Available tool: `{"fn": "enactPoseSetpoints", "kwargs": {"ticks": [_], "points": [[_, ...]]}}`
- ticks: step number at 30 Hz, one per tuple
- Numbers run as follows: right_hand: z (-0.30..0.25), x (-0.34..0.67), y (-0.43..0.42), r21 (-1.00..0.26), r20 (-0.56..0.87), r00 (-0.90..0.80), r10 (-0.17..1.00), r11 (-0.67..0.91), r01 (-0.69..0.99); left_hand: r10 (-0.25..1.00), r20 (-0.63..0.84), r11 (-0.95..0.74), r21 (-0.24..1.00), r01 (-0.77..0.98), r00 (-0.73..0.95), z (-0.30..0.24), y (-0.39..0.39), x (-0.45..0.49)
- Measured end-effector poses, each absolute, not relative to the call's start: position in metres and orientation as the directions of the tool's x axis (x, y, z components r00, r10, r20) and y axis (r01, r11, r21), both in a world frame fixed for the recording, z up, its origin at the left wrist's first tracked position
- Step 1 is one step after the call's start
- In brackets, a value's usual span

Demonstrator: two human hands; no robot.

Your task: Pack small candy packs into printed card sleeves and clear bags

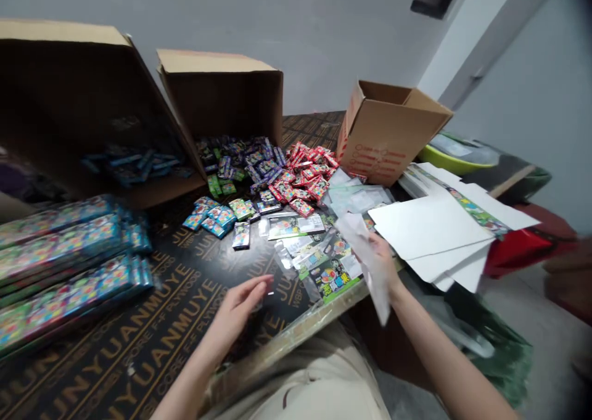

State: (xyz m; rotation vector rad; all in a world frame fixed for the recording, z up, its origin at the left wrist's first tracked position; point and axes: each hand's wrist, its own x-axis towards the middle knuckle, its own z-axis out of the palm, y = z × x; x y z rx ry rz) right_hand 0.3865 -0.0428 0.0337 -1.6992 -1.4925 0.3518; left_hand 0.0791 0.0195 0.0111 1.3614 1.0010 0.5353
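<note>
My right hand [383, 261] is closed on a whitish, see-through plastic bag [367, 266], which hangs down past the table's front edge, slightly blurred. Over the black plywood tabletop is my left hand [243, 300], its fingers loosely stretched and no held item showing. Between the hands lie flat printed plastic packages [330, 275] with green and black artwork. Just beyond them are small blue packets [217, 218], a green packet [241, 208] and a dark-and-white packet [241, 235]. Clear plastic bags [354, 197] lie beyond my right hand.
Rows of bundled packets [69, 259] stand at left. One open carton [60, 111] holds blue packets; purple packets [259, 161] spill from another carton [222, 62]. Red packets [305, 173] lie near a third carton [388, 130]. White card sheets [430, 229] overhang the right side.
</note>
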Motion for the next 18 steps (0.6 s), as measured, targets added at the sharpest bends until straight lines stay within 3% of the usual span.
{"fn": "enactPoseSetpoints", "kwargs": {"ticks": [3, 5, 7, 9, 11, 14, 16, 18], "points": [[0.037, 0.348, -0.041, -0.644, 0.547, 0.174, 0.819, 0.279, 0.712, 0.617, -0.433, 0.585, 0.811, -0.016, 0.657, 0.027, 0.006, 0.107], [0.035, 0.325, -0.04, -0.471, 0.677, -0.056, 0.733, 0.491, 0.733, 0.557, -0.437, 0.714, 0.686, -0.14, 0.706, 0.03, 0.003, 0.11], [0.031, 0.308, -0.039, -0.311, 0.691, -0.301, 0.657, 0.647, 0.696, 0.623, -0.437, 0.725, 0.634, -0.269, 0.649, 0.03, 0.003, 0.103], [0.029, 0.295, -0.038, -0.249, 0.649, -0.456, 0.609, 0.736, 0.629, 0.748, -0.452, 0.641, 0.68, -0.355, 0.486, 0.028, 0.006, 0.09], [0.03, 0.285, -0.037, -0.296, 0.558, -0.558, 0.614, 0.775, 0.558, 0.857, -0.426, 0.511, 0.778, -0.365, 0.291, 0.027, 0.011, 0.074], [0.031, 0.277, -0.034, -0.494, 0.417, -0.579, 0.7, 0.71, 0.503, 0.959, -0.273, 0.281, 0.909, -0.307, 0.071, 0.031, 0.018, 0.049], [0.028, 0.276, -0.028, -0.659, 0.373, -0.43, 0.822, 0.561, 0.501, 0.983, -0.175, 0.183, 0.955, -0.234, 0.055, 0.039, 0.021, 0.035], [0.021, 0.276, -0.021, -0.798, 0.309, -0.237, 0.921, 0.387, 0.463, 0.977, -0.146, 0.17, 0.975, -0.146, 0.157, 0.048, 0.022, 0.026]]}}
